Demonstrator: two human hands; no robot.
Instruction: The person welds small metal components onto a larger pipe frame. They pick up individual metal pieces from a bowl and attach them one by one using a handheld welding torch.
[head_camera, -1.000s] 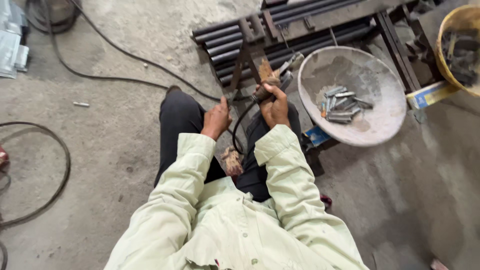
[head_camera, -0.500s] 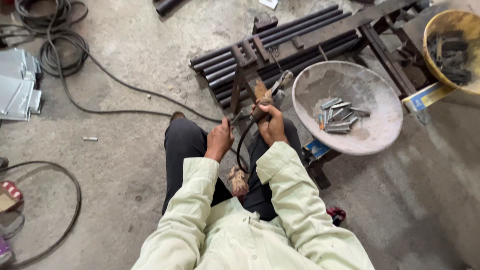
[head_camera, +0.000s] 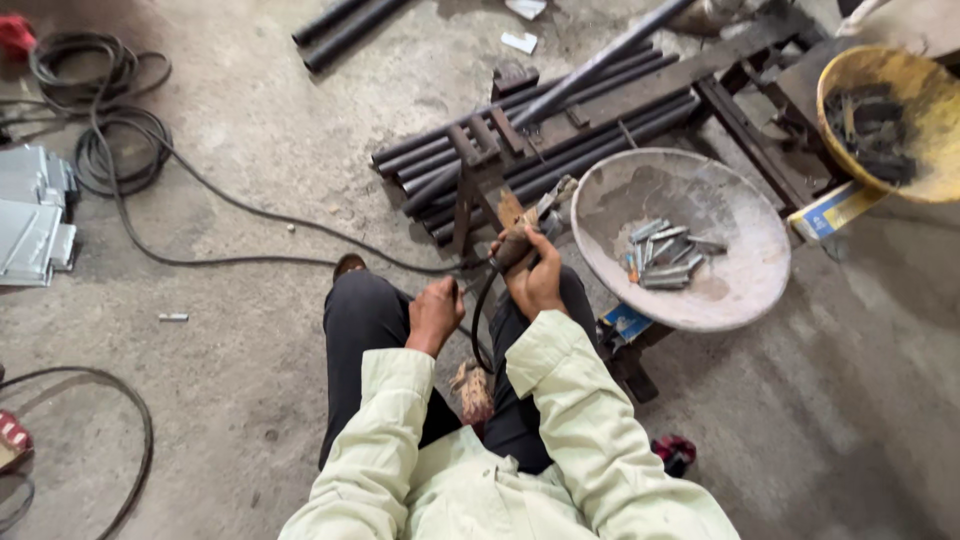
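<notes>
Dull dark steel tubes (head_camera: 560, 125), matt grey metal pan (head_camera: 690, 300), rough concrete floor (head_camera: 250, 120), soft pale cloth sleeves (head_camera: 580, 420), black rubbery cable (head_camera: 200, 190)

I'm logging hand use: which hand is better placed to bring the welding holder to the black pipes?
Right, probably: the right hand already grips the holder near the pipes; the left hand sits back by the knee.
</notes>
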